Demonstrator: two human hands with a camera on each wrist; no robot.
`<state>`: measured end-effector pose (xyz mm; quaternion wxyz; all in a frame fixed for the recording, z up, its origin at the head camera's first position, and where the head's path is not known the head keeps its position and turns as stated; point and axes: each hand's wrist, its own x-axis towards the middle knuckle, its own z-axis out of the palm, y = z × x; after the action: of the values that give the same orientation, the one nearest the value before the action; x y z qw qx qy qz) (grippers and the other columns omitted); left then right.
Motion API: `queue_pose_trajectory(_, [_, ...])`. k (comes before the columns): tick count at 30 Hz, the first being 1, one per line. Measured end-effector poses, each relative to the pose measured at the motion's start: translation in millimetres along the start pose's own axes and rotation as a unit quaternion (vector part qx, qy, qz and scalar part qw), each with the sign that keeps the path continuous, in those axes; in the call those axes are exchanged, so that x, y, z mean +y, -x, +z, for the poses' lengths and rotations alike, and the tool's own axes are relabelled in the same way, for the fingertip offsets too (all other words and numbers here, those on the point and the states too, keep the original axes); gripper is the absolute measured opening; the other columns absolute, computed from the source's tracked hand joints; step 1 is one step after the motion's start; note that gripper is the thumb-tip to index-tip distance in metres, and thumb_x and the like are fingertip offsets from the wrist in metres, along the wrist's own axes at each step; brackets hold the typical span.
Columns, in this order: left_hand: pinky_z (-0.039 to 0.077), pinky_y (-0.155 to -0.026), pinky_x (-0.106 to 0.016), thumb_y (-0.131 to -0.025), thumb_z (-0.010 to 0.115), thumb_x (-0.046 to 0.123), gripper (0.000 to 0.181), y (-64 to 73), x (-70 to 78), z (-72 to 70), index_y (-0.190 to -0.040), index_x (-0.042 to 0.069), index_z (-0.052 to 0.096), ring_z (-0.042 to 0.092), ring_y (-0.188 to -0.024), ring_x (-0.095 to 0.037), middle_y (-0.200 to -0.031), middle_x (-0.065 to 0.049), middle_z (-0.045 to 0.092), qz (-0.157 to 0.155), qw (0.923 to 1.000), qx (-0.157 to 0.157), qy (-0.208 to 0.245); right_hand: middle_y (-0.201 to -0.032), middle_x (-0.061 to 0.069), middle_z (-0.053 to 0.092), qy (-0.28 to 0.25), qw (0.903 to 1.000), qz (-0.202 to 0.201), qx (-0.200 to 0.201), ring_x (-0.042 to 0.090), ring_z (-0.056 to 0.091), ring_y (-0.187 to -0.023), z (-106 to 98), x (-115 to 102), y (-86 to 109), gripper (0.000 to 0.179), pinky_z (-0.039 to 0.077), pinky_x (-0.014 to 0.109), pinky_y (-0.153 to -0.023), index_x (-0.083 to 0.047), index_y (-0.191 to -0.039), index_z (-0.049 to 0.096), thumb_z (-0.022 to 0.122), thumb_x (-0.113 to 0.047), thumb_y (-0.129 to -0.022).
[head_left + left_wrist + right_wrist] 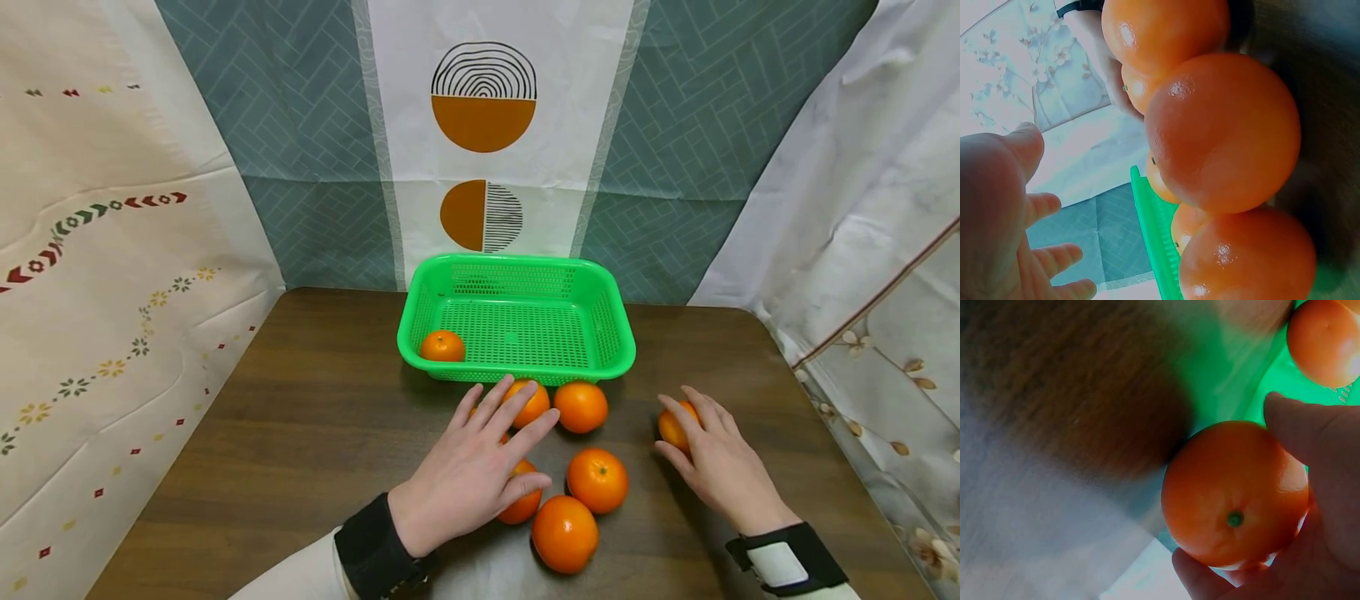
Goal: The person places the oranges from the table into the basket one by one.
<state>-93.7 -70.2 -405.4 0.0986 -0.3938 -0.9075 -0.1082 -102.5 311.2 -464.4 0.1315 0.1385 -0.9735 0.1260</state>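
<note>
At four o'clock from the green basket (517,329), an orange (1235,494) was gripped by the right hand (720,467), fingers curled; at six, the left hand (468,467) was held spread-fingered over other oranges (522,505).

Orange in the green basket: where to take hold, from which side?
Likely the upper half of the orange, from above and slightly right: it's round, tucked into the near-left corner of the basket, with open space to its right.

We note a cloth-screened tabletop booth; room type undetermined. Wooden table (315,417), teal-and-white hanging (480,167) at 12 o'clock, cream cloth (112,258) at 9, floral cloth (862,258) at 3.
</note>
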Motion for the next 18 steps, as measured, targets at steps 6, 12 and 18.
queue_pose_trajectory(6, [0.023, -0.13, -0.067, -0.109, 0.06, 0.063, 0.074, -0.1, -4.0, 0.9, -0.171, 0.026, 0.044, 0.021, -0.167, -0.038, -0.181, -0.008, 0.028, -0.003, 0.9999, 0.011, 0.003, -0.153, 0.031, 0.047, 0.001, 0.9999, 0.01, -0.008, 0.059, 0.045, -0.134, 0.7, -0.1, -3.8, 0.064, 0.05, 0.077, -0.099, -0.008, -0.148, 0.061, 0.092, -0.022, -0.094])
queue_pose_trajectory(12, [0.025, -0.129, -0.068, -0.109, 0.061, 0.062, 0.072, -0.5, -7.5, 0.6, -0.17, 0.026, 0.046, 0.023, -0.166, -0.039, -0.181, -0.009, 0.028, -0.006, 0.9998, 0.018, 0.001, -0.147, 0.03, 0.051, 0.003, 1.0, 0.001, 0.003, 0.058, 0.049, -0.128, 1.4, 1.0, -5.9, 0.061, 0.05, 0.075, -0.098, -0.008, -0.144, 0.064, 0.093, -0.018, -0.091])
queue_pose_trajectory(18, [0.023, -0.129, -0.068, -0.109, 0.061, 0.062, 0.071, -0.6, -10.3, -0.2, -0.169, 0.026, 0.047, 0.019, -0.168, -0.037, -0.18, -0.01, 0.03, -0.012, 0.9997, 0.019, 0.007, -0.143, 0.029, 0.052, 0.003, 0.9999, -0.006, 0.014, 0.056, 0.051, -0.124, 2.3, 1.2, -6.5, 0.061, 0.051, 0.073, -0.095, -0.007, -0.142, 0.064, 0.093, -0.017, -0.09])
